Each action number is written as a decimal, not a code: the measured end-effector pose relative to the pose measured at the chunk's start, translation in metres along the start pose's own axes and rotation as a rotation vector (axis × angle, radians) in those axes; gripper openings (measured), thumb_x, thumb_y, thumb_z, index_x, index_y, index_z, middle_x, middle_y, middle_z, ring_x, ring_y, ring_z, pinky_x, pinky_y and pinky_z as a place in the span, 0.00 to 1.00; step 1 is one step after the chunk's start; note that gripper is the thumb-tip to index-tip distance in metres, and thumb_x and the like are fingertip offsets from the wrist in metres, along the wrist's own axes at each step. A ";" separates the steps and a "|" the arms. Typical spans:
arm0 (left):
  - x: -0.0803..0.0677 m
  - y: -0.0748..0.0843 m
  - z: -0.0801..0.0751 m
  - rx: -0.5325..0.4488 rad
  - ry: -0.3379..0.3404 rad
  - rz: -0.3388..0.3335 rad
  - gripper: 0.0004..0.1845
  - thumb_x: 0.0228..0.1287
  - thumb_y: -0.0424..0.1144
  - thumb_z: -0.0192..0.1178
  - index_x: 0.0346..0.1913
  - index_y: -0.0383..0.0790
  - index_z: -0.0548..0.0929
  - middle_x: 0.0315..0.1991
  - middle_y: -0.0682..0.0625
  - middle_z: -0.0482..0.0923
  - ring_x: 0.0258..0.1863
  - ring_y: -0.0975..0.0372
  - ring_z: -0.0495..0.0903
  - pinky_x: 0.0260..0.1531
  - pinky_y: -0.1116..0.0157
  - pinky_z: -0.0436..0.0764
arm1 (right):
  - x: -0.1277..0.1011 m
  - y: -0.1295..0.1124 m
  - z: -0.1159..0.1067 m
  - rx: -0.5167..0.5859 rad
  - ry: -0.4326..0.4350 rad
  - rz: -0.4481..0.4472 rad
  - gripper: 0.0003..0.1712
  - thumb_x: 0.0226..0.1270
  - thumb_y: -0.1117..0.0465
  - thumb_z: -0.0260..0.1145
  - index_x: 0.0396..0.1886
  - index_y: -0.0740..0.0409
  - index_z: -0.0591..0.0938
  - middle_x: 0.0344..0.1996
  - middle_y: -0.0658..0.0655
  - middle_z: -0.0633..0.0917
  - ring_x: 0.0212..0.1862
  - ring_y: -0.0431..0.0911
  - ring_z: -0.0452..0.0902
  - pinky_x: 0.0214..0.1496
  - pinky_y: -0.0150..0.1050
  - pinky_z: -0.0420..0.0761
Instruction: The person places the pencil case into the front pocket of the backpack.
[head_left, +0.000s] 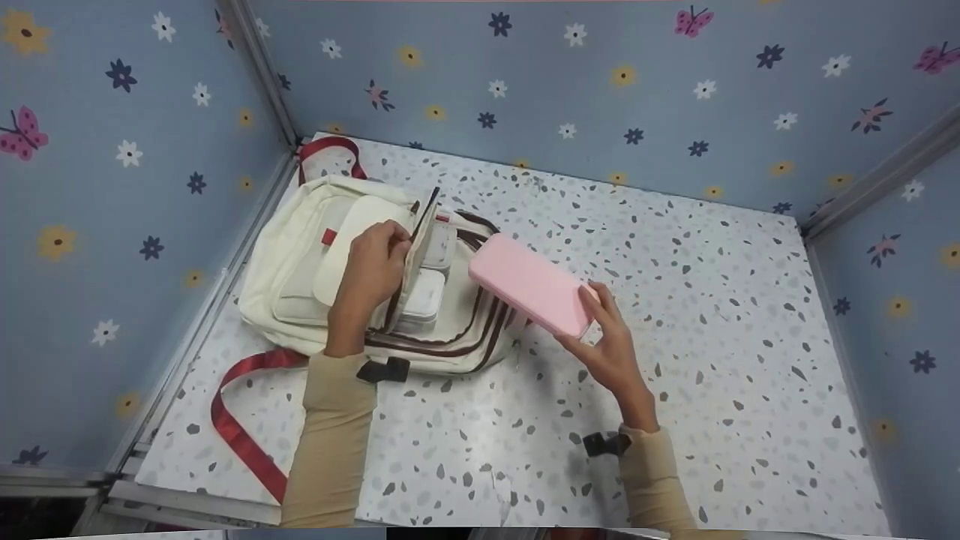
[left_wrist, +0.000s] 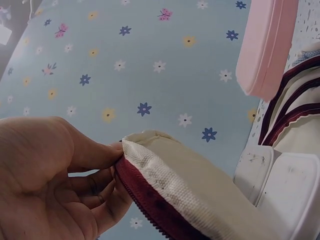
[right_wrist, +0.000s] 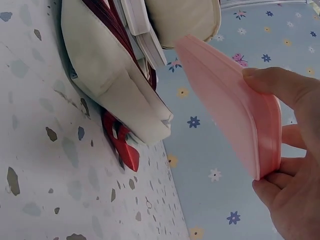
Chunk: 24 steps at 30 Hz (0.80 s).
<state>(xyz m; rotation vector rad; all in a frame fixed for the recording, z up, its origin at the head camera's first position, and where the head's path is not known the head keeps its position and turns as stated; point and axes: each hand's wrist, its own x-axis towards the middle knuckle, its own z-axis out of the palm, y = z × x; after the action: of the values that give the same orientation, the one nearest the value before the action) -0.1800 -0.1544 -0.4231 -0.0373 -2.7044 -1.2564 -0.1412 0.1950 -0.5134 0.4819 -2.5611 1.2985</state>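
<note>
A cream backpack point(head_left: 259, 281) with dark red zips lies on the speckled tabletop, its front compartment unzipped. My left hand point(head_left: 373, 262) pinches the zipped edge of the front flap point(left_wrist: 165, 195) and holds it up, away from the opening. Two white cases point(head_left: 421, 296) show inside, side by side; their lower parts are hidden. My right hand point(head_left: 604, 341) grips one end of a pink oblong case point(head_left: 529, 281), thumb on one side and fingers on the other. The case hangs above the bag's right edge, tilted, its far end towards the opening.
A red strap point(head_left: 244, 435) trails from the bag towards the front edge, and a red loop point(head_left: 330, 144) lies at the back. Flower-patterned walls point(head_left: 540, 75) stand behind and at both sides. Speckled tabletop point(head_left: 720, 337) stretches to the right.
</note>
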 end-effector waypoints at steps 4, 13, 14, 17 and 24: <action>-0.001 0.001 0.001 0.010 -0.006 -0.010 0.08 0.68 0.31 0.53 0.43 0.30 0.79 0.40 0.38 0.78 0.42 0.51 0.76 0.47 0.54 0.73 | 0.003 -0.003 0.008 0.002 -0.024 -0.014 0.44 0.50 0.55 0.77 0.68 0.57 0.69 0.67 0.62 0.67 0.67 0.52 0.64 0.65 0.54 0.68; -0.001 0.004 0.004 0.011 -0.009 0.027 0.07 0.68 0.31 0.53 0.42 0.29 0.79 0.40 0.38 0.78 0.41 0.50 0.76 0.46 0.54 0.73 | 0.014 -0.006 0.026 0.039 -0.096 -0.015 0.45 0.50 0.54 0.77 0.67 0.58 0.70 0.67 0.61 0.67 0.67 0.52 0.65 0.65 0.53 0.68; -0.001 0.004 0.005 0.010 -0.010 0.028 0.07 0.68 0.31 0.53 0.42 0.29 0.79 0.40 0.38 0.78 0.41 0.50 0.76 0.46 0.54 0.74 | 0.016 -0.006 0.028 0.038 -0.105 -0.014 0.45 0.50 0.54 0.77 0.67 0.58 0.70 0.67 0.61 0.67 0.67 0.52 0.65 0.65 0.53 0.67; -0.001 0.005 0.005 0.011 -0.014 0.029 0.07 0.68 0.30 0.53 0.42 0.29 0.79 0.39 0.38 0.78 0.41 0.50 0.76 0.46 0.54 0.74 | 0.020 -0.006 0.032 0.049 -0.129 -0.020 0.44 0.50 0.54 0.77 0.67 0.58 0.70 0.67 0.60 0.67 0.67 0.52 0.66 0.65 0.52 0.67; 0.001 0.007 0.008 0.020 -0.025 0.037 0.07 0.67 0.30 0.54 0.41 0.30 0.80 0.38 0.38 0.79 0.40 0.50 0.76 0.45 0.54 0.73 | 0.035 -0.006 0.041 0.056 -0.173 -0.054 0.43 0.49 0.55 0.77 0.66 0.59 0.71 0.66 0.61 0.69 0.65 0.51 0.67 0.62 0.52 0.70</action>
<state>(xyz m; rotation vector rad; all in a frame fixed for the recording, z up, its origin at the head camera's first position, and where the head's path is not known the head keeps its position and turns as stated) -0.1810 -0.1432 -0.4227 -0.1014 -2.7243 -1.2266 -0.1735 0.1517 -0.5203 0.6984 -2.6344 1.3683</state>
